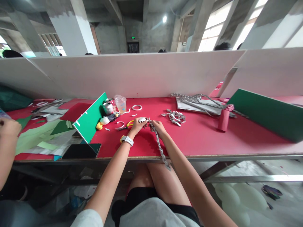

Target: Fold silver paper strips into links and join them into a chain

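Both my hands are held close together over the red table. My right hand (158,127) pinches a grey folded-paper chain (159,143), which dangles past the table's front edge towards my lap. My left hand (138,125), with a white watch on its wrist, grips a small whitish-grey paper piece (142,119) beside the chain's upper end. Fingers partly cover where the two pieces come near each other, so I cannot tell whether they are joined. Just left of that hand lie yellow-handled pliers (129,124). A loose pile of grey folded-paper links (176,117) sits beyond my right hand.
Green dividers (88,121) (267,115) stand at both sides. Drink cans (108,108), a plastic cup (121,104) and tape rolls (137,107) are at back left. More chain (199,100) rests on papers; a pink cylinder (223,120) stands right. Another person's hand (9,126) is far left.
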Demonstrator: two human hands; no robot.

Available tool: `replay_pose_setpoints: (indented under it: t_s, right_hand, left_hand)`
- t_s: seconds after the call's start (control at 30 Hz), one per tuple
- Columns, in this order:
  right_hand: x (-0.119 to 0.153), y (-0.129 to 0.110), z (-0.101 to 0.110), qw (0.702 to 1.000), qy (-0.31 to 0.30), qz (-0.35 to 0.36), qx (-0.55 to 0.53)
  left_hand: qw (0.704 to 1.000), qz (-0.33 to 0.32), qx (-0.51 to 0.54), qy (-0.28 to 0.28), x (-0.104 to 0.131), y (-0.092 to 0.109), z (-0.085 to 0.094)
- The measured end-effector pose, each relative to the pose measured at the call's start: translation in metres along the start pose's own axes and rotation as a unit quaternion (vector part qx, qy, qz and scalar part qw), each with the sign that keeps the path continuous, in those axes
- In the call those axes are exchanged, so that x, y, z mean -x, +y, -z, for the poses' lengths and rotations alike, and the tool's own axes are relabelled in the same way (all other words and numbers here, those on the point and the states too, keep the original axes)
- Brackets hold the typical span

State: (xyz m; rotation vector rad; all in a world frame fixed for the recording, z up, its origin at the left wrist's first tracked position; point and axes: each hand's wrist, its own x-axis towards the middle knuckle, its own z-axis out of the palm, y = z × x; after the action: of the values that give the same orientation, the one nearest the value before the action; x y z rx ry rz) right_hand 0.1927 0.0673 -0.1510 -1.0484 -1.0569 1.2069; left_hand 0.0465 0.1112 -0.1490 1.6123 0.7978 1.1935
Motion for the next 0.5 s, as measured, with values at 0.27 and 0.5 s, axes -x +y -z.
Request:
replay_pose_setpoints:
  t_s: [0.27,0.5]
  right_hand:
    - [0.0003,0.0008,0.001,0.999,-0.028,0.022,0.021]
    - [0.0034,-0.0018,-0.0009,0.999,-0.014,0.025,0.04]
  left_hand:
    - [0.999,-0.017,-0.035,0.012,0.0012,0.0011,-0.0003]
    - [0.994,-0.042,-0.093,0.044,-0.001,0.003,-0.0039]
